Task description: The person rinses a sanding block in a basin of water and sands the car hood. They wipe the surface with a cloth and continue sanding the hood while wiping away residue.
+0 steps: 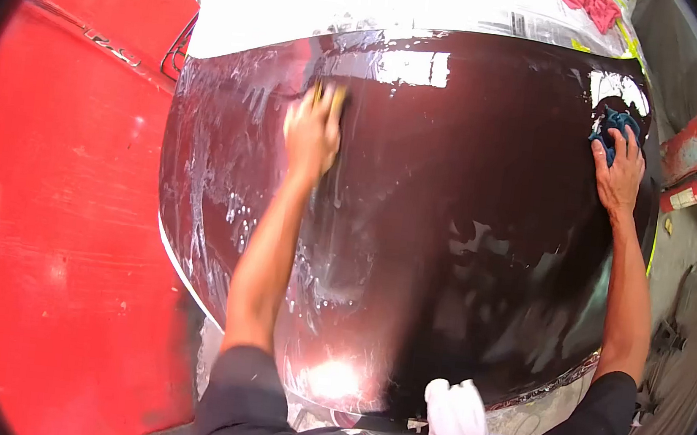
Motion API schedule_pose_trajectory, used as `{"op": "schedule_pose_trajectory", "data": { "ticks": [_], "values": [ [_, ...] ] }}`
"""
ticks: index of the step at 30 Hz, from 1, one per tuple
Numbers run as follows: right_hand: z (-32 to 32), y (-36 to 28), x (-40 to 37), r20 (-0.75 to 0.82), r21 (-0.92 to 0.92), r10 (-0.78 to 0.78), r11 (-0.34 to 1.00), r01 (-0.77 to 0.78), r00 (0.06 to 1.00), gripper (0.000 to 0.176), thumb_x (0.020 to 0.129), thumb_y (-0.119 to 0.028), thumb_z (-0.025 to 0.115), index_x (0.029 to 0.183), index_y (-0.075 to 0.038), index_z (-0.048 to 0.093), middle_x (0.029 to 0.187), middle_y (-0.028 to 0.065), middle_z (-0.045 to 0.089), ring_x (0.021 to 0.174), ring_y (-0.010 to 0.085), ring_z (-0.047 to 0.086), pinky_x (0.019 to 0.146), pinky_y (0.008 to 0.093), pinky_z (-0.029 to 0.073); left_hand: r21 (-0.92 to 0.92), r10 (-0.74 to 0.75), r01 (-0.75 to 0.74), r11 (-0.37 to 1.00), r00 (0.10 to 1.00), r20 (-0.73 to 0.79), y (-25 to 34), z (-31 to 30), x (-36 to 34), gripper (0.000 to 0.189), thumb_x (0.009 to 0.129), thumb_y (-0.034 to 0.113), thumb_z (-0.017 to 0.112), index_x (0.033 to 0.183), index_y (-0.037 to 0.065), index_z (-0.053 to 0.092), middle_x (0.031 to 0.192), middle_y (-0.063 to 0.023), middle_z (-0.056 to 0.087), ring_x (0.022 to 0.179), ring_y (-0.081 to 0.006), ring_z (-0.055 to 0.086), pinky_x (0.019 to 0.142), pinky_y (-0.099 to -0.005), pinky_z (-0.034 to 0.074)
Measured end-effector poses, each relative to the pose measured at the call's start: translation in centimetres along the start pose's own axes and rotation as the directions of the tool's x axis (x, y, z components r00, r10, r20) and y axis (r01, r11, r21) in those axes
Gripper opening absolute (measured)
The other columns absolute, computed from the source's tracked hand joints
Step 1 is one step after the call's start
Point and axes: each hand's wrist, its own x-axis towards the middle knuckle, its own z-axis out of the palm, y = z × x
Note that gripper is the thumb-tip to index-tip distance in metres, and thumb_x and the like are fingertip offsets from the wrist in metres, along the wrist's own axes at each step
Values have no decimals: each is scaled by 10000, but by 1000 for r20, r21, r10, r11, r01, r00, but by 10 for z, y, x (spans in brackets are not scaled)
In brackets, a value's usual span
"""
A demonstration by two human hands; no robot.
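Note:
My left hand [313,137] presses down on the dark, glossy car hood [492,148], with its fingers wrapped round a yellow sanding block [338,100]. The block is partly covered by the fingers and slightly blurred. Milky wet streaks and droplets lie on the hood around and left of that hand. Near the hood's far right corner, my right hand [622,174] grips a crumpled dark blue cloth [617,123] against the wet surface. Both arms reach forward across the hood, well apart.
Newspaper sheets [473,5] with yellow-green tape cover the area beyond the hood; a pink cloth [590,5] lies on them. A large red panel [71,188] stands along the left. To the right are a red fire extinguisher [684,195] and grey sheeting [688,338].

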Motion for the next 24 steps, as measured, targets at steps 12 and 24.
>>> {"op": "schedule_pose_trajectory", "data": {
  "ticks": [12,24],
  "values": [
    [0,-7,2,29,-13,29,1000,-28,999,521,971,-500,591,1347,-141,574,1499,130,460,1335,392,455,1128,513,312,-80,-15,15,997,1000,-4,-12,37,51,372,1008,295,528,1306,122,666,1344,-234,611,1269,-432,543,1125,-550,345],
    [-7,-9,1,4,30,27,999,-27,1000,498,946,-504,623,1304,-158,598,1485,128,471,1316,374,467,1113,523,314,-83,96,-103,991,992,-85,73,71,113,257,960,265,587,1100,86,707,1274,-175,634,1086,-379,611,934,-494,448]
  ]
}}
